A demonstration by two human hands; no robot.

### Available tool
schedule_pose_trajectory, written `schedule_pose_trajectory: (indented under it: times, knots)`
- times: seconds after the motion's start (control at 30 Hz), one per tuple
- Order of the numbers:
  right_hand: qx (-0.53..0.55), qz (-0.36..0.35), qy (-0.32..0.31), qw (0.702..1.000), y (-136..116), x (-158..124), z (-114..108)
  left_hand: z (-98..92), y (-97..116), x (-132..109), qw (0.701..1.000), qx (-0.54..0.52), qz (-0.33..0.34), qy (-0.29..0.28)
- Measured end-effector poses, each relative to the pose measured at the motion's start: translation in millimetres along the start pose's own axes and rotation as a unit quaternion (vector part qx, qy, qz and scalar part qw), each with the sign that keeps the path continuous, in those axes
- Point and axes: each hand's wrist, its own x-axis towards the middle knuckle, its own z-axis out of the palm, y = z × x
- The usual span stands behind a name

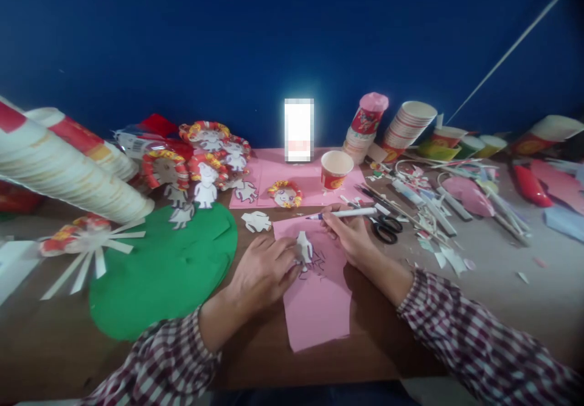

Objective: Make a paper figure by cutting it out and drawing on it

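Observation:
A pink paper sheet (319, 299) lies on the brown table in front of me. On its upper part sits a small white paper figure (304, 249) with dark pen marks beside it. My left hand (267, 269) rests on the sheet with fingers curled, pressing the figure at its left side. My right hand (349, 232) is closed around a white marker pen (349, 213), held nearly level above the sheet's top edge, tip pointing left.
A green paper disc (164, 272) lies at left, with paper dolls (205, 181) and stacked paper cups (64, 162) beyond. A single cup (336, 170), black scissors (387, 228), cup stacks (408, 126) and scraps crowd the right. A bright phone (298, 129) stands against the blue wall.

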Motion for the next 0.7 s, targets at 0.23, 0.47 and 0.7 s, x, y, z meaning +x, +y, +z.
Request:
schedule_pose_trajectory:
  times: [0.23,0.47,0.7]
  knots:
    - [0.049,-0.035,-0.030,0.998,-4,-2,-3,-19.3,-24,27,0.999,-0.008,-0.046,-0.023]
    - [0.064,-0.046,0.012,0.997,-8,0,-8,-24.2,-32,63,0.989,-0.048,-0.082,-0.110]
    - [0.103,-0.034,0.044,0.993,-12,4,-13,-21.7,-30,75,0.984,-0.006,-0.100,-0.151]
